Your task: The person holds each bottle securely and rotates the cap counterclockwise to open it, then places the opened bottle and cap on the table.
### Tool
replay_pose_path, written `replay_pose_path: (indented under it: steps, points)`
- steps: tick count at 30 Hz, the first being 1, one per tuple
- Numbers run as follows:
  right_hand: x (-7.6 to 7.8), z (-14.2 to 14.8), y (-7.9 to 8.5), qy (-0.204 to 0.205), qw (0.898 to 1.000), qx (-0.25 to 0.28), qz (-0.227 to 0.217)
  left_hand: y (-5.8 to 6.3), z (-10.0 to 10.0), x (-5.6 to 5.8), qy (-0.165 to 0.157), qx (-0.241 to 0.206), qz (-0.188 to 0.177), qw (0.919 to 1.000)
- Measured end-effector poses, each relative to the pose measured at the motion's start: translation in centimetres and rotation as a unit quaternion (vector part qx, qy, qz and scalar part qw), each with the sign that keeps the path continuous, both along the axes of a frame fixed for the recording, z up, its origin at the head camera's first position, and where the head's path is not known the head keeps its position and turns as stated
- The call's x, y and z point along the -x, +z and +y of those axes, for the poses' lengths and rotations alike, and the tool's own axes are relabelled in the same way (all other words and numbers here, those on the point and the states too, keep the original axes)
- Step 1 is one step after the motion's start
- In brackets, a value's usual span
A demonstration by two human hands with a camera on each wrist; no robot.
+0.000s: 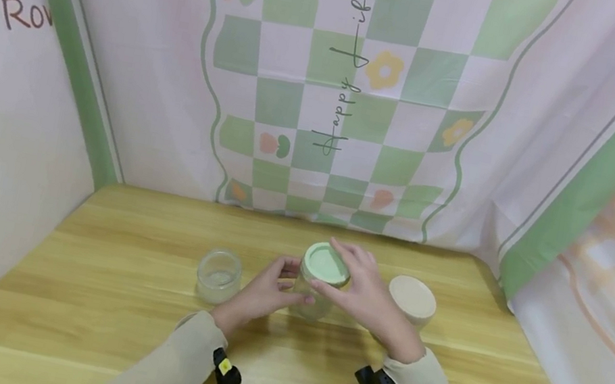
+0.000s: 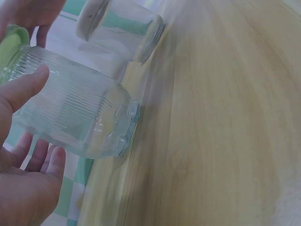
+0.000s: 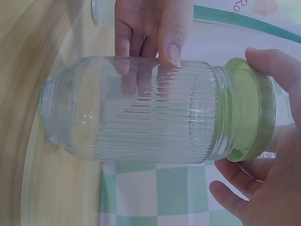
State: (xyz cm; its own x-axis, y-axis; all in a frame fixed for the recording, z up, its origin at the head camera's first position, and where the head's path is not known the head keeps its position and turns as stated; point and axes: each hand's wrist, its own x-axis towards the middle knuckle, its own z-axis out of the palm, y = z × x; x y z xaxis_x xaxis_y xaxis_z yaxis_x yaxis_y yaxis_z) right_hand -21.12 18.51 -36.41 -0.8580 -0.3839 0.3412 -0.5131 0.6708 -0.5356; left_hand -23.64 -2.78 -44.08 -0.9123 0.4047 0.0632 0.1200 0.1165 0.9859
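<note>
Cream sleeves (image 1: 156,368) come first, soft fabric coming in from about 7 and 5 o'clock, each with a chunky black wrist camera (image 1: 227,377). Between them, at 5 to 6 o'clock in the head view, is a ribbed jar (image 3: 141,113): clear glass, fine ribs running lengthwise, bumpy foot, threaded neck. It's upright over a wood-grain table (image 1: 75,316); can't tell if its base touches. Left hand (image 1: 265,291) holds the body, thumb one side, fingers round the other. Right hand (image 1: 367,292) pinches the smooth round green lid (image 1: 327,264) by its rim, thumb opposite fingers. Lid's at the mouth, can't tell how snugly. Squat open glass jar (image 1: 218,279) at 9 o'clock from it, cream-lidded glass jar (image 1: 412,296) at 3. Curtain (image 1: 331,107) at 12 has green-and-white checks plus "Happy Life" running sideways; the left-hand cloth (image 1: 17,120) has "Ro…" at 10, partly hidden.
</note>
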Motion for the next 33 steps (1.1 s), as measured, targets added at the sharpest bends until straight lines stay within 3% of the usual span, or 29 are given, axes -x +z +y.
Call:
replay_pose_path:
  steps: [12,33]
  points:
    - [-1.0,0.4,0.1,0.023,0.999,-0.012,0.047,0.3,-0.2,0.0,-0.004,-0.003,0.003,1.0]
    - [-3.7,2.2,-0.5,0.056,0.996,-0.032,0.06,0.0,0.0,0.1,-0.006,-0.013,0.013,0.9998]
